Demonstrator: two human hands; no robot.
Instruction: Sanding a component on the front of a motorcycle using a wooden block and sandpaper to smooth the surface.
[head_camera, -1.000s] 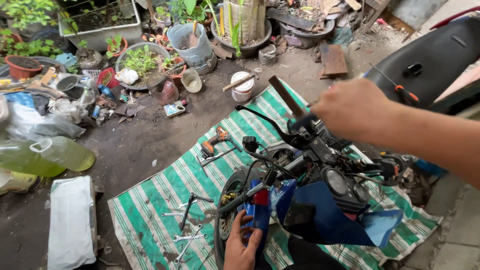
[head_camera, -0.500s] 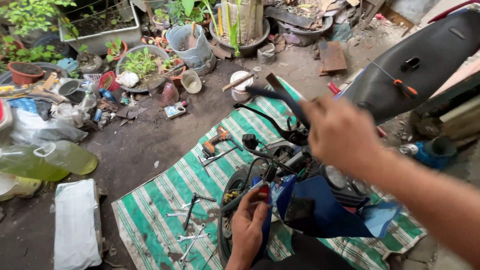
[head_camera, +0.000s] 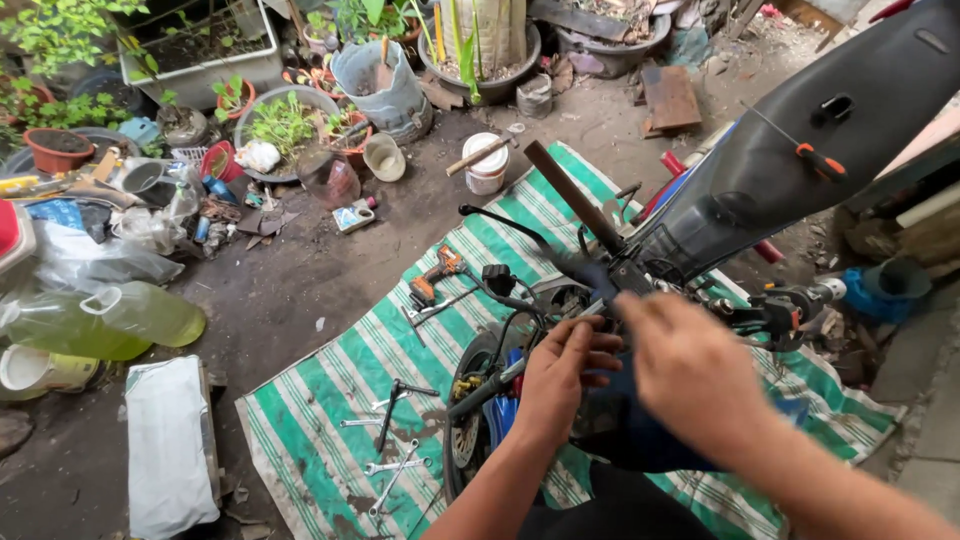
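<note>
- The left hand (head_camera: 562, 368) is low in the middle, over the front of a small motorbike (head_camera: 600, 330). Its fingers curl around the dark parts just under the handlebar (head_camera: 572, 206). It looks like it has hold of something there, but what exactly is hidden by the fingers.
- The right hand (head_camera: 690, 375) is just beside the left one, on its right side. It is blurry. I cannot tell if it is open or closed, or if it holds anything.
- The handlebar is a long dark bar with a grip on it. It runs from the hands up and to the left, away from the person. Its far end sticks out over the striped green mat (head_camera: 330, 400).
- Both hands are close to the near end of the bar, where it joins the bike. The left hand is a bit nearer to it. The far end of the grip is well apart from both hands.
- The front wheel (head_camera: 468, 420) sits below the left hand, on the mat.
- Spanners (head_camera: 392, 468) lie on the mat to the left of the wheel. An orange drill (head_camera: 432, 276) lies further up the mat. Both are away from the hands.
- The black seat (head_camera: 830, 130) rises to the right, behind the hands.
</note>
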